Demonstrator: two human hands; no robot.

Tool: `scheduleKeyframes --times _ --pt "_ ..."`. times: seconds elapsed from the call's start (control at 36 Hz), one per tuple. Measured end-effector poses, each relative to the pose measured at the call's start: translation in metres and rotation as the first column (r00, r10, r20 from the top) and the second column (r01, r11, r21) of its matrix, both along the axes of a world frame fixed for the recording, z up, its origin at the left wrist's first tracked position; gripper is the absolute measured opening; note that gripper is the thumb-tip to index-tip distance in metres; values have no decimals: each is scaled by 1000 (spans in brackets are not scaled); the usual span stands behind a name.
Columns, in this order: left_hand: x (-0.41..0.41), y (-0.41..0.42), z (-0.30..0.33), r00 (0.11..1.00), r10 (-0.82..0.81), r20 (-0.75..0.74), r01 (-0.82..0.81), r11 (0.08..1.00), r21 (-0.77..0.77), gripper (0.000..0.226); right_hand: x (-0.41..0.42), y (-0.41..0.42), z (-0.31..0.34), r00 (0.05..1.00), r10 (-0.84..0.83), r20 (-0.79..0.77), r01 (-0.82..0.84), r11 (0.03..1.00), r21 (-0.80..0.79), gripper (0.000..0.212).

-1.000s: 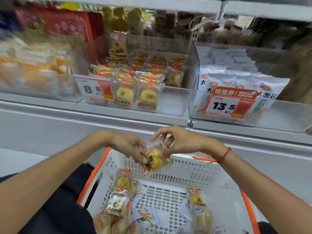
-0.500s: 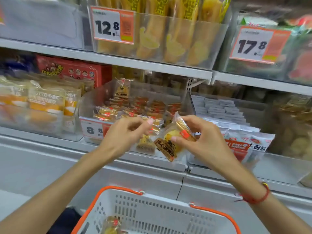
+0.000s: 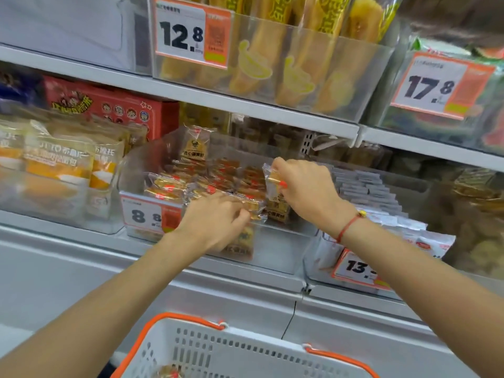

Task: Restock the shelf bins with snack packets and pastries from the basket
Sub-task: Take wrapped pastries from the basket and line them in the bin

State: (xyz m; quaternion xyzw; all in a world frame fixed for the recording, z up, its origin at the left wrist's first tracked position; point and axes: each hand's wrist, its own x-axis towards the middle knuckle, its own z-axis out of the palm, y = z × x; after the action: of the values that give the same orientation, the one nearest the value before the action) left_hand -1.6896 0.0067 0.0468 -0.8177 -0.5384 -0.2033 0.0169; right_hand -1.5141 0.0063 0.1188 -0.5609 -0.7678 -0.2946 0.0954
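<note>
My right hand (image 3: 305,192) pinches the top of a clear-wrapped yolk pastry packet (image 3: 274,190) and holds it upright inside the clear shelf bin (image 3: 275,249) priced 8.8. My left hand (image 3: 215,222) reaches over the bin's front wall, fingers curled on the edge of a packet (image 3: 255,210) lying in the front row. The bin holds several rows of the same pastries (image 3: 191,184). The white basket with orange handles (image 3: 240,353) sits low in view below my arms; one packet (image 3: 166,373) shows at its bottom edge.
A bin of white packets (image 3: 381,211) tagged 13.5 stands right of the pastry bin; a bin of bread packs (image 3: 60,165) stands left. The shelf above (image 3: 245,105) carries a bin of yellow sticks tagged 12.8 and another tagged 17.8. A red box (image 3: 109,105) stands behind.
Both hands moved up and forward from in front of the shelf into the 8.8 bin. The pastry packet went with my right hand; my left hand now touches a front-row packet.
</note>
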Motion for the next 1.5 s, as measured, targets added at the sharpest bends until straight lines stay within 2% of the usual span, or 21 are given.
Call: scheduleKeyframes --times 0.11,0.22,0.28,0.36,0.47,0.64,0.78,0.92,1.0,1.11,1.25,1.33,1.44,1.5 --pt "1 0 3 1000 -11 -11 11 1000 -29 51 -3 26 -1 990 -124 -67 108 974 -201 34" --pt "1 0 3 1000 -21 -2 21 999 -24 44 -1 47 -1 965 -233 -117 159 880 -447 34" --pt "0 -1 3 1000 -27 0 27 999 -19 46 0 52 -8 953 -264 -146 155 844 -513 33" --pt "1 -2 4 1000 -26 -1 26 1000 -4 46 1 58 -21 954 -258 -150 156 860 -486 32" --pt "1 -3 6 999 -34 5 34 999 -7 43 0 63 -32 967 -233 -102 185 919 -347 37" --pt "0 -2 4 999 -38 7 38 999 -4 43 -4 60 -32 955 -284 -88 247 922 -297 28" --pt "0 0 2 999 -39 12 39 999 18 42 -4 61 -24 953 -288 -93 234 896 -377 12" --pt "0 -1 2 999 -38 8 38 999 19 42 -2 61 -19 953 -282 -110 198 856 -477 14" --pt "1 -1 2 999 -35 9 35 999 31 42 -1 59 -22 957 -275 -90 205 864 -460 17" --pt "1 -2 1 1000 -31 6 30 999 42 46 -4 59 -32 966 -256 -36 229 911 -344 24" --pt "1 -1 0 999 -28 25 28 999 36 40 -9 60 -36 956 -291 -23 276 927 -253 26" --pt "1 -1 -1 999 -33 30 32 998 45 50 -10 59 -36 951 -305 -57 281 924 -260 26" --pt "1 0 -1 998 -34 47 32 998 50 42 -7 53 -26 943 -315 -109 259 899 -353 23" --pt "2 -1 0 998 -35 55 32 998 58 44 -6 47 -19 949 -299 -100 242 895 -376 13"
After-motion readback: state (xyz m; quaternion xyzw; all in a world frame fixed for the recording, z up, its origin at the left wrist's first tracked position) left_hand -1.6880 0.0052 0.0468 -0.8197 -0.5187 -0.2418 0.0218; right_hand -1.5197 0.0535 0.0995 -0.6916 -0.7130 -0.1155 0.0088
